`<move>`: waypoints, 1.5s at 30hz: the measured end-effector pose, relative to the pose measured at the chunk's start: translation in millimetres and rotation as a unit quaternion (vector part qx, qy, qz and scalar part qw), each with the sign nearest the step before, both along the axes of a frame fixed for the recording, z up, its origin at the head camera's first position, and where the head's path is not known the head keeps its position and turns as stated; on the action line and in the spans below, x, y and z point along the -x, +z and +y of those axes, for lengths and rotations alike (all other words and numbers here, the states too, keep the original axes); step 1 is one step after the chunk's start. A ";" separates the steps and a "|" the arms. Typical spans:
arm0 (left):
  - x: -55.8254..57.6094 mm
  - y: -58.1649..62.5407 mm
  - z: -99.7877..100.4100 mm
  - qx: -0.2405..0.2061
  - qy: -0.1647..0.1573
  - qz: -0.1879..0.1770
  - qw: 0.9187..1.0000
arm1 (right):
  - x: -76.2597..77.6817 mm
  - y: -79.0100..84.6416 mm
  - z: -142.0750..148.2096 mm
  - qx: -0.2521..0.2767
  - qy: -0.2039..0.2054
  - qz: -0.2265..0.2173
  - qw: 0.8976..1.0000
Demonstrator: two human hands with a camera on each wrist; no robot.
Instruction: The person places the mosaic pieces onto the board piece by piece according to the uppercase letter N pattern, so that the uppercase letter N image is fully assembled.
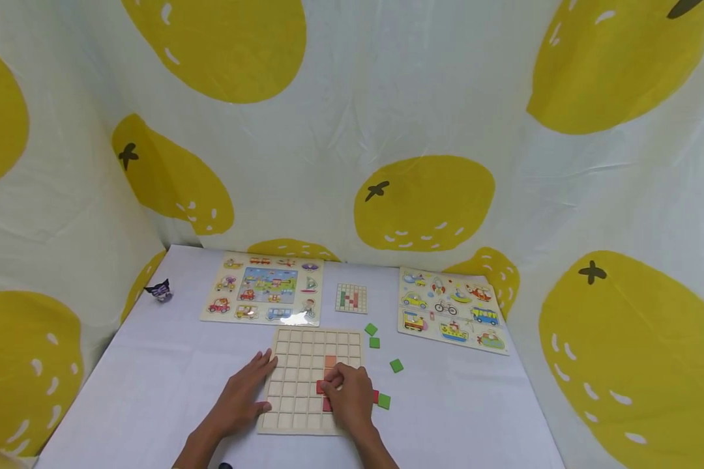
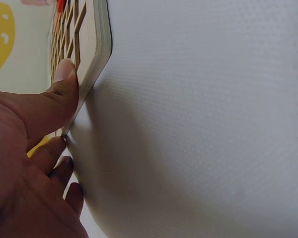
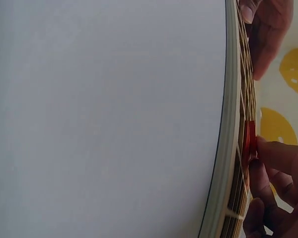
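A wooden grid board (image 1: 296, 374) lies on the white table. My left hand (image 1: 243, 394) rests at its left edge, fingers spread; in the left wrist view the thumb (image 2: 64, 74) presses on the rim. Over the right part of the board, my right hand (image 1: 351, 394) pinches a red tile (image 1: 320, 387) at the grid with thumb and fingertips. That red tile (image 3: 250, 134) shows at the fingertips in the right wrist view. Another red tile (image 1: 326, 404) sits just below, and an orange tile (image 1: 330, 360) above. The right hand hides part of the grid.
Several green tiles, one (image 1: 396, 365) farther out, and a red tile (image 1: 376, 396) lie right of the board. Behind are a small pattern card (image 1: 351, 298), a picture puzzle (image 1: 313, 319) and a vehicle puzzle (image 1: 452, 309). A small purple-black figure (image 1: 161, 292) stands far left.
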State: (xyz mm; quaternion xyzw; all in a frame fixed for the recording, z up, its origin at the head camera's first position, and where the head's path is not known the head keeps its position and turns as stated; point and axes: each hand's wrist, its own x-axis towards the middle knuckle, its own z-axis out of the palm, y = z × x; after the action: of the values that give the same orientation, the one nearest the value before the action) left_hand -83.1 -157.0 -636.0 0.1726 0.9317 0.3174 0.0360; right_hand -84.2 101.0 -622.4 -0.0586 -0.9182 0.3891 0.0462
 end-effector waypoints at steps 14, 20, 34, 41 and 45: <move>1.7 3.6 0.8 0.004 0.005 -0.035 0.999 | -1.9 0.1 -8.9 0.003 0.016 -0.002 1.000; 1.4 2.1 0.3 0.008 0.005 -0.043 0.999 | -11.7 4.3 13.2 0.053 -0.013 -0.010 0.998; 0.8 0.9 0.6 -0.001 0.004 -0.037 0.999 | -35.2 8.2 84.7 0.001 -0.114 -0.032 0.993; 0.3 3.2 0.7 0.006 0.001 -0.038 0.999 | -37.8 4.6 94.7 -0.022 -0.083 -0.048 0.995; 0.3 2.8 0.8 0.006 0.003 -0.041 0.999 | -36.2 0.0 91.5 -0.029 -0.082 -0.040 0.995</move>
State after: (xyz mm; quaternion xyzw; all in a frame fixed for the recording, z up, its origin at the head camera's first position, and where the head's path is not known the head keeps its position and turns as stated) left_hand -83.4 -156.2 -633.2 0.1566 0.9317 0.3192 0.0747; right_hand -48.0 192.5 -622.4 -0.1478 -0.9222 0.3547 0.0428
